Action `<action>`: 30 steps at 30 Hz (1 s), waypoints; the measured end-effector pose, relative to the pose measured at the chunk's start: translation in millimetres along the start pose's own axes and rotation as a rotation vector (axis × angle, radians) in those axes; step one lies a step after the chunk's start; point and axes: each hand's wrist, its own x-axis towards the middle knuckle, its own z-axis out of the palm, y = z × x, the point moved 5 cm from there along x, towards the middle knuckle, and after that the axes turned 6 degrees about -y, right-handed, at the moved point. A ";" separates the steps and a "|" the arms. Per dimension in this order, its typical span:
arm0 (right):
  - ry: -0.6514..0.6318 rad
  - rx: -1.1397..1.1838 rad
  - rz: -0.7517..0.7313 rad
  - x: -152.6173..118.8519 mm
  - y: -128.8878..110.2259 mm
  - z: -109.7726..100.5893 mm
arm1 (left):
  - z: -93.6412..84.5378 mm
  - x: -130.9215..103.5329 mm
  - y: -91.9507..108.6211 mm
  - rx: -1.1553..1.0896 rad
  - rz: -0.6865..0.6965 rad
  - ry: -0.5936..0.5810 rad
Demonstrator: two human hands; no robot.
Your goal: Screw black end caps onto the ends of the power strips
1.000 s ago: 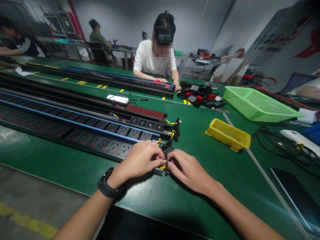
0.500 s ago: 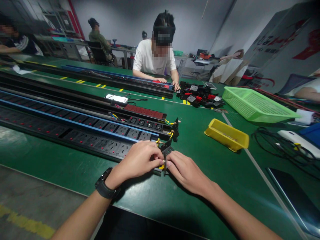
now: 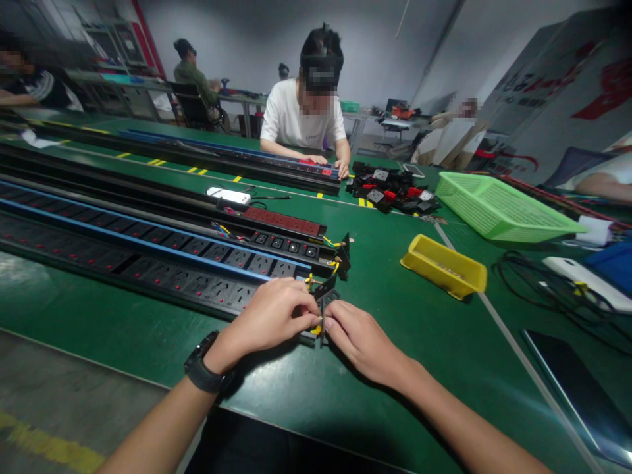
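At the right end of the nearest black socket strip (image 3: 212, 289), both hands meet at a thin black end plate (image 3: 323, 334). My left hand (image 3: 279, 315) is closed, thumb and forefinger pinched on the plate's left side, where a small pale part barely shows; what it holds is too small to name. My right hand (image 3: 363, 339) grips the plate from the right, fingers bent. Yellow wire (image 3: 316, 330) shows below my left fingertips, between strip and plate. Behind, another strip with brown sockets (image 3: 284, 221) ends in yellow-green wires and a black end plate (image 3: 344, 255).
A yellow tray (image 3: 444, 266) with small parts stands to the right, a green basket (image 3: 508, 207) behind it. A dark phone-like slab (image 3: 573, 388) and black cables (image 3: 533, 289) lie at far right. Across the table, a person in white (image 3: 306, 118) works at another strip.
The whole view has shifted slightly to the left. Both hands keep nearly the same grip at the end plate.
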 end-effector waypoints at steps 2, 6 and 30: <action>-0.016 0.102 0.045 0.7 2.4 1.7 | -0.5 -0.4 0.2 -0.006 0.004 0.002; -0.034 0.165 0.084 1.8 2.7 1.7 | -0.5 -0.9 -0.4 -0.004 0.000 -0.003; 0.105 0.095 -0.064 0.4 -0.6 -13.6 | -2.6 0.5 -1.2 0.031 -0.018 -0.036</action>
